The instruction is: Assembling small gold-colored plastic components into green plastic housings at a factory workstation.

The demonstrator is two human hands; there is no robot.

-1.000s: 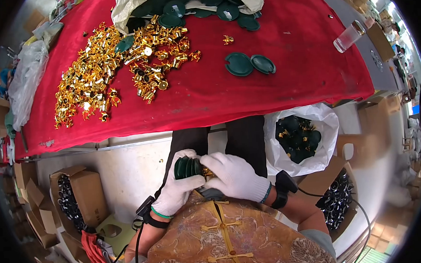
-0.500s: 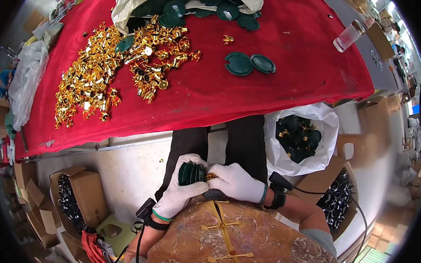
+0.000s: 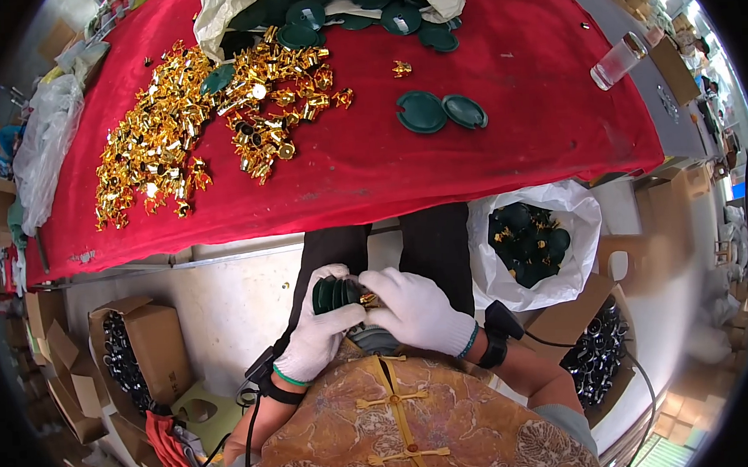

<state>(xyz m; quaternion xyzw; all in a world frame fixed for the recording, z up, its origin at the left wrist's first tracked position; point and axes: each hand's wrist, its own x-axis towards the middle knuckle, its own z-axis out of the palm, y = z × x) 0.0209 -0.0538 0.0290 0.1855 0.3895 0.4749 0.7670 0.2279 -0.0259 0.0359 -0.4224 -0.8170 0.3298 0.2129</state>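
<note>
Gloved in white, my left hand (image 3: 316,336) is closed around a short stack of dark green plastic discs (image 3: 335,295) above my lap. My right hand (image 3: 418,311), gloved too, meets the stack's right end. Its finger and thumb close about a small shiny gold fitting (image 3: 367,299) there, partly hidden by the glove. Below the hands, a grey rounded thing (image 3: 375,342) rests at my lap; its kind is unclear. On the red cloth ahead lie a large heap of gold fittings (image 3: 162,151) and two loose green discs (image 3: 423,112).
A white sack (image 3: 211,31) spills green discs at the table's far side. Right of my legs stands a white plastic bag (image 3: 582,248) of green discs with gold fittings. Cardboard boxes (image 3: 162,350) of dark, shiny parts flank me. A clear glass (image 3: 617,63) stands at the table's right edge.
Both hands have risen slightly, away from my body. My right hand's fingers have shifted up and over the gold fitting at the stack's end. More of the grey rounded thing shows.
</note>
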